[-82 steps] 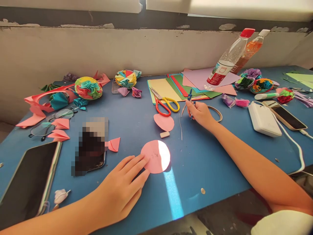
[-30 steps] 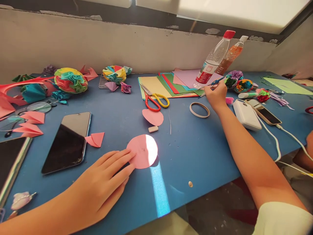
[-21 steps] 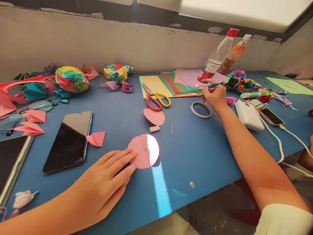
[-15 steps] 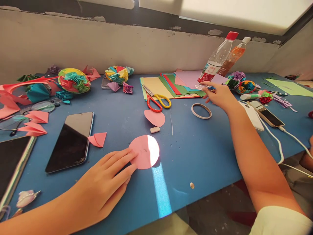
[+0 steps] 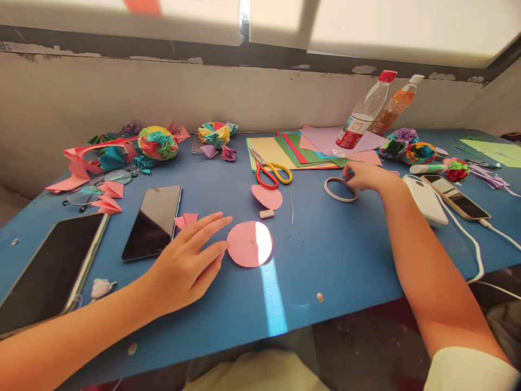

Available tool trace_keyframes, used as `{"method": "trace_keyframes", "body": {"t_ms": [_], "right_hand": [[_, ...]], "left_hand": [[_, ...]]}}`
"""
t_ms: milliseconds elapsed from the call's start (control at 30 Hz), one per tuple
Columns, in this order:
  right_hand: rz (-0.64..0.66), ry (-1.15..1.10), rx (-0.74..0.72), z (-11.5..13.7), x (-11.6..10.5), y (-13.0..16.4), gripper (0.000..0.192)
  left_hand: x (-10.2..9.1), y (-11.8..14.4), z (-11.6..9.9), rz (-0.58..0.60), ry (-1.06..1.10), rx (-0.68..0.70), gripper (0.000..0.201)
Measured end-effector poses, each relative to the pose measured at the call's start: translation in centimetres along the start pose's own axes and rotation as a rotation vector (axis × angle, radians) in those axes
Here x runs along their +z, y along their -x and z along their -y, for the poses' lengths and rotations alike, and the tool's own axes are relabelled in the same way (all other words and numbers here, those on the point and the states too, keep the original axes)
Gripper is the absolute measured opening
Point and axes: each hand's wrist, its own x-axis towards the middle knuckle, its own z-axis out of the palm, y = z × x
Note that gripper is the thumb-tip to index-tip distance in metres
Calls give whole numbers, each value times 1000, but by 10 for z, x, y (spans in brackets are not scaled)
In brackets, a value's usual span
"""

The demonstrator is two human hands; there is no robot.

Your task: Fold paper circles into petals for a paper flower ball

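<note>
My left hand [image 5: 185,263] rests on the blue table [image 5: 345,244] with its fingers spread and nothing in it. Its fingertips lie just left of a pink paper circle [image 5: 249,244]. My right hand [image 5: 366,175] is further back on the right, fingers curled, at the far rim of a tape ring [image 5: 341,189]. A small blue bit shows at those fingertips; whether the hand grips anything is hidden. Red-and-yellow scissors [image 5: 273,172], a pink cut-out piece [image 5: 266,196] and a white eraser [image 5: 266,213] lie between the two hands.
A dark phone [image 5: 153,221] and a tablet [image 5: 49,271] lie at the left. Coloured paper sheets [image 5: 293,149], two tilted bottles [image 5: 364,114] and paper flower balls [image 5: 158,142] line the back. A white power bank [image 5: 425,199] and a cabled phone [image 5: 456,195] sit at the right.
My right hand carried the blue compass right toward the bottles, then came back down to the tape ring. My left hand slid off the pink circle and spread its fingers.
</note>
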Motion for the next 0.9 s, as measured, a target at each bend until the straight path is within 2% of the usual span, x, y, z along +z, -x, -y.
{"method": "trace_keyframes", "body": {"t_ms": [67, 133, 267, 367, 433, 533, 600, 667, 700, 800, 900], "right_hand": [[96, 84, 35, 4, 2, 2, 14], [124, 154, 52, 9, 2, 4, 15], [60, 226, 28, 27, -6, 13, 14], [-63, 160, -91, 57, -13, 30, 16], [-175, -241, -301, 85, -10, 46, 14], [-100, -803, -447, 132, 7, 75, 19], [-6, -965, -467, 161, 24, 94, 22], [30, -1002, -521, 185, 44, 111, 18], [-7, -1002, -543, 194, 53, 117, 15], [-31, -854, -610, 213, 74, 127, 5], [-129, -687, -688, 214, 80, 127, 11]], "left_hand": [[-2, -1, 1, 2, -13, -13, 21], [-2, -1, 1, 1, -14, -23, 20], [-1, 0, -4, -2, 29, -34, 22], [-4, -2, -9, -34, 179, -113, 21], [-8, -9, -11, -24, 347, -267, 18], [-10, -33, -11, 14, 704, -588, 20], [-5, -51, -7, 30, 1105, -684, 26], [4, -65, 0, 122, 1521, -692, 40], [9, -69, 3, 125, 1633, -683, 43], [18, -68, 13, 24, 1656, -715, 33], [15, -59, 19, -91, 1562, -772, 24]]}}
